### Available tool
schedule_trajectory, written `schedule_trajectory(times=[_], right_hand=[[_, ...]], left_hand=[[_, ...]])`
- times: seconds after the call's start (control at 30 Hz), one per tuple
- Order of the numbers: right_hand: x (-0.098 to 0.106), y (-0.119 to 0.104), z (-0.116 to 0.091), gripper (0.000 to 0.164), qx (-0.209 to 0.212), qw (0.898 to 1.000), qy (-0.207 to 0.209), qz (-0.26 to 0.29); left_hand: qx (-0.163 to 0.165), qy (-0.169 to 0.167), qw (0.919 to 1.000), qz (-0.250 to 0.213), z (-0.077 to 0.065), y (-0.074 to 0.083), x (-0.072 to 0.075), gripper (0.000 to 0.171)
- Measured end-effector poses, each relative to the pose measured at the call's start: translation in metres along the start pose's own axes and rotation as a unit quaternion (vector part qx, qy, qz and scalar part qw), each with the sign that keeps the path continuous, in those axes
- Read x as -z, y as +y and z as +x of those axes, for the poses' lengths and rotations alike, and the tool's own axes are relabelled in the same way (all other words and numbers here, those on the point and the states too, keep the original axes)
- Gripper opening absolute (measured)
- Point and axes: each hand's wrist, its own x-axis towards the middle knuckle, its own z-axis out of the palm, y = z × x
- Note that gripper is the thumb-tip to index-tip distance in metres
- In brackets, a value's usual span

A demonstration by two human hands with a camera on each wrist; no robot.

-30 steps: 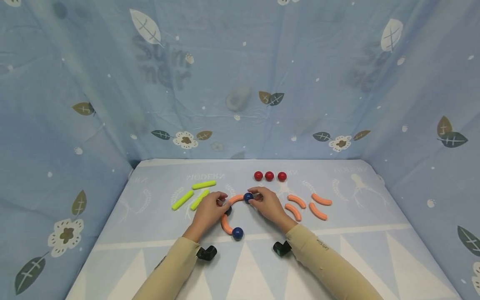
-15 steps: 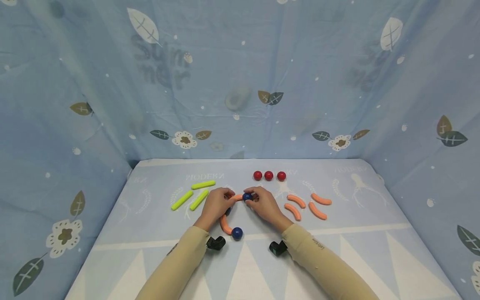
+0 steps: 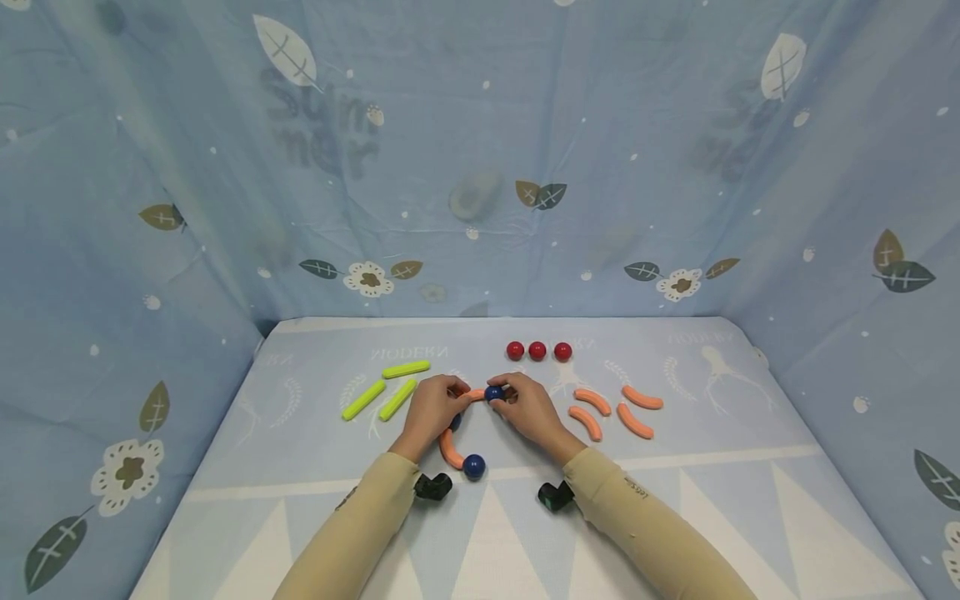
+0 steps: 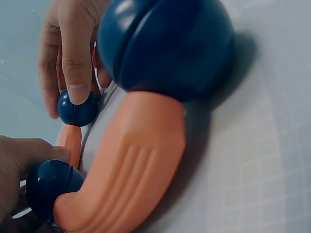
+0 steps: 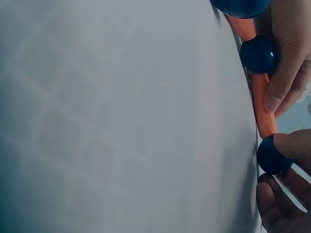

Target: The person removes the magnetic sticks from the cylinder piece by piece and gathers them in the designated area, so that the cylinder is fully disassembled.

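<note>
On the table a chain of dark blue balls and curved orange rods forms an arc. My left hand (image 3: pixel 432 410) pinches the upper curved orange rod (image 4: pixel 72 141) between thumb and fingers. My right hand (image 3: pixel 529 408) pinches the blue ball (image 3: pixel 493 393) at that rod's far end, where rod and ball meet. A second blue ball (image 4: pixel 51 187) sits under my left hand, mostly covered in the head view. From it a lower orange rod (image 3: pixel 450 451) curves down to a third blue ball (image 3: pixel 474 467), nearest to me.
Three red balls (image 3: pixel 537 351) stand in a row at the back. Several loose curved orange rods (image 3: pixel 593 402) lie right of my right hand. Three straight yellow-green rods (image 3: pixel 363 400) lie to the left. A patterned blue curtain (image 3: pixel 480 167) encloses the table's back and sides.
My left hand has moved slightly right and up along the arc and now grips the upper orange rod. The right hand stays at the blue ball, shifted barely left.
</note>
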Motion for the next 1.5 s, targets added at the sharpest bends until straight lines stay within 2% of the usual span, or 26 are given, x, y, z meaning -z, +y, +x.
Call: schedule_trajectory(times=[0.27, 0.5, 0.87, 1.13, 1.5], right_hand=[[0.001, -0.002, -0.001, 0.029, 0.007, 1.0, 0.001, -0.01], [0.003, -0.002, -0.002, 0.029, 0.011, 1.0, 0.004, -0.012], [0.025, 0.009, 0.009, 0.032, -0.033, 0.997, 0.059, -0.025], [0.036, 0.017, 0.016, 0.03, -0.051, 0.995, 0.066, -0.05], [0.034, 0.022, 0.021, 0.03, -0.065, 0.995, 0.063, -0.043]], left_hand=[[-0.008, 0.008, 0.9999, 0.003, 0.001, -0.001, -0.002, 0.01], [-0.001, 0.01, 0.9999, 0.003, -0.001, 0.001, -0.003, 0.009], [0.005, 0.01, 0.9999, 0.005, -0.002, 0.002, -0.003, 0.009], [-0.01, 0.008, 0.9999, 0.0, -0.004, 0.002, -0.002, 0.011], [-0.004, 0.01, 0.9999, -0.002, -0.005, 0.003, -0.002, 0.01]])
